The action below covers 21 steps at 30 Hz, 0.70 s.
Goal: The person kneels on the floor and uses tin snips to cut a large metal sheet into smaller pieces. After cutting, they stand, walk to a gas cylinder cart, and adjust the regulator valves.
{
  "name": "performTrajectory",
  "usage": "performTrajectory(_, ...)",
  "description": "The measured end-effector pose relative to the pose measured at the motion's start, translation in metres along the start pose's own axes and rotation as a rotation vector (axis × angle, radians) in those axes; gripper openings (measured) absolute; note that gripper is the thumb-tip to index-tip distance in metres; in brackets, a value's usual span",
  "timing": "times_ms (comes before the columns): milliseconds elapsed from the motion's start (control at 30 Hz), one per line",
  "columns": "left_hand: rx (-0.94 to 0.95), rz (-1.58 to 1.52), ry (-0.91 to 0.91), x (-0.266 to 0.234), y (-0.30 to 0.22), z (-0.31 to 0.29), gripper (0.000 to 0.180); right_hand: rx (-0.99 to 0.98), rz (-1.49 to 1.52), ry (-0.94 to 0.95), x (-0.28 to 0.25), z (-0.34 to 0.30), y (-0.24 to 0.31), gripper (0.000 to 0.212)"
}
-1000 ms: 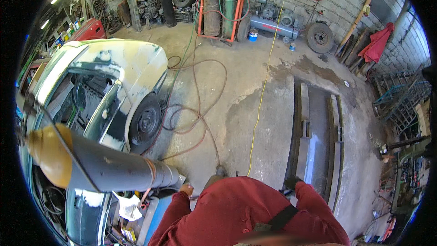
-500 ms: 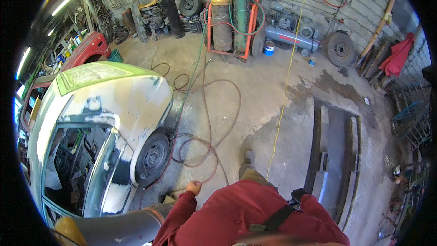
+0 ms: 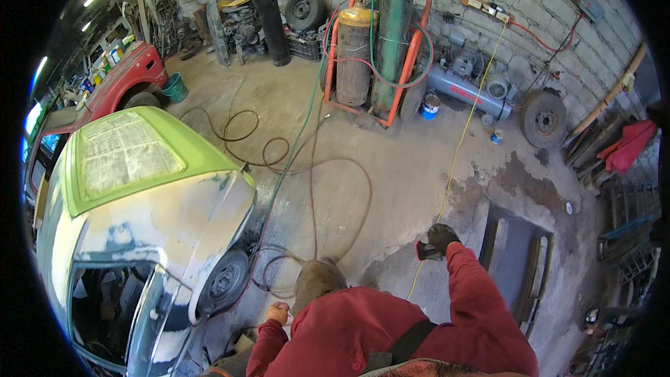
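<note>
My right hand (image 3: 442, 236), in a dark glove, reaches out ahead of my body at the end of a red sleeve. It is closed on a small dark thing with a red edge (image 3: 427, 251), whose kind I cannot make out. Below it, a yellow cord (image 3: 453, 167) runs along the floor. My left hand (image 3: 278, 313) is bare and held low beside my left leg, its fingers curled in. Whether anything is inside them is hidden. The nearest thing to that hand is the rear wheel (image 3: 223, 281) of a partly sanded car body (image 3: 188, 209), apart from it.
Hoses (image 3: 370, 188) loop across the floor ahead. Gas cylinders (image 3: 354, 63) stand in an orange cart by the block wall, with an air compressor (image 3: 464, 91) and a loose wheel (image 3: 544, 119) to their right. A long floor pit (image 3: 513, 265) opens on my right. A red vehicle (image 3: 129, 73) stands far left.
My right hand has risen from beside my hip and swung forward, bringing the dark thing into view. My left leg has stepped forward. The car and cylinders have shifted in view as I moved.
</note>
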State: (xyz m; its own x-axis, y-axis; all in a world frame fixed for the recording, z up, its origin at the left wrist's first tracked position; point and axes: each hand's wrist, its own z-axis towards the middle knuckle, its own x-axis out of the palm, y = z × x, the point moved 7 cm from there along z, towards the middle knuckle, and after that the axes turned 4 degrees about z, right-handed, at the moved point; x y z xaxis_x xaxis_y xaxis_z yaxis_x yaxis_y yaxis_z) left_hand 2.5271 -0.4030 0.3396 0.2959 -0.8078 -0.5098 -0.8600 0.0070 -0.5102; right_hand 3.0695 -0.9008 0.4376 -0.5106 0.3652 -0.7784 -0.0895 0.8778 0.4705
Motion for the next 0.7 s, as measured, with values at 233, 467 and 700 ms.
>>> performTrajectory(233,0.183,0.405,0.243,0.021,-0.110,0.176,0.030,-0.686,-0.790,0.336,0.026,0.080,0.171,0.042)
performTrajectory(467,0.007,0.065,0.170,-0.086,-0.268,0.383,0.022,-0.675,-0.731,0.339,-0.010,0.173,0.257,0.024)
performTrajectory(700,0.273,0.025,-0.042,-0.182,-0.480,0.515,0.024,-0.677,-0.645,0.183,-0.063,0.309,0.341,0.033)
